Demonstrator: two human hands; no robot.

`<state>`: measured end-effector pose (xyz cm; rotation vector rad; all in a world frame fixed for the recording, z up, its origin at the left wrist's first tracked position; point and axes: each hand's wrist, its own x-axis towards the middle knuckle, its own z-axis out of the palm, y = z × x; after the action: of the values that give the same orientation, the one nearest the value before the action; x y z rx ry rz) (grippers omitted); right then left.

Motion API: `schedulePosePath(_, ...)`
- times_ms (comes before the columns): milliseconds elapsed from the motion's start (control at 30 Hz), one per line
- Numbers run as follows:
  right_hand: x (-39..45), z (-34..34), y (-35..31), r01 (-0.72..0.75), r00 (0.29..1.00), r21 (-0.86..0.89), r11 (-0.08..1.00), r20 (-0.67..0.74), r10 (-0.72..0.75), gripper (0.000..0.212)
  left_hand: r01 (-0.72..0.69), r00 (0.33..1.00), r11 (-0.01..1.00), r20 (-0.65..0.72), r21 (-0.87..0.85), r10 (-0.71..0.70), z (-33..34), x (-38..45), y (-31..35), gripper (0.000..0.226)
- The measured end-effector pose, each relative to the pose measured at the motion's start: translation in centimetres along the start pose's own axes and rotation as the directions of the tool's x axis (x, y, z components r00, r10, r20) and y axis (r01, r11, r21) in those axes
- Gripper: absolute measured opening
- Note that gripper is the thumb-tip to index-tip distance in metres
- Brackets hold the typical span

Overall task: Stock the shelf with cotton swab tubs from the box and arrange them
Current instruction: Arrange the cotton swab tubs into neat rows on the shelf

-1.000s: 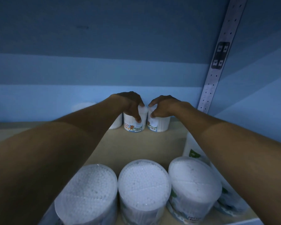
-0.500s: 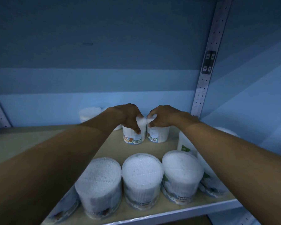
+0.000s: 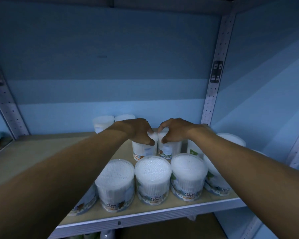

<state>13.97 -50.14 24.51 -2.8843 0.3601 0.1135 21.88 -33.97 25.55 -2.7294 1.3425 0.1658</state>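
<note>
Clear plastic tubs, head view: left hand [image 3: 139, 131] clasps left tub [image 3: 144, 150], right hand [image 3: 173, 130] clasps right tub [image 3: 167, 149], mid-shelf [image 3: 33, 152]. Risk: sliding forward may topple front row [image 3: 153, 178].

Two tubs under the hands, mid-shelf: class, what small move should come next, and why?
Probably let go: the left hand and right hand each grip the top of a tub that appears to stand upright on the shelf, side by side behind the front row.

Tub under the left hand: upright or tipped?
Upright. The tub stands on the shelf with its label level, the left hand gripping its top.
</note>
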Motion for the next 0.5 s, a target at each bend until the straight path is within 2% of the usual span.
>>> schedulePosePath(133,-0.5,-1.0,0.0,-0.009,0.997,-0.102,0.995,0.071,0.016,0.065,0.014,1.000,0.999,-0.004,-0.046,-0.015,-0.1,-0.7,-0.1,0.069)
schedulePosePath(233,-0.6,-1.6,0.2,-0.044,0.998,-0.141,0.989,0.035,0.050,0.076,0.016,1.000,0.997,-0.002,-0.082,-0.016,-0.5,-0.8,-0.1,0.074)
schedulePosePath(500,-0.9,-2.0,-0.4,-0.117,0.992,-0.171,0.978,0.028,0.124,0.075,0.063,0.994,0.997,0.097,-0.047,-0.058,-1.4,-0.7,-0.3,0.073)
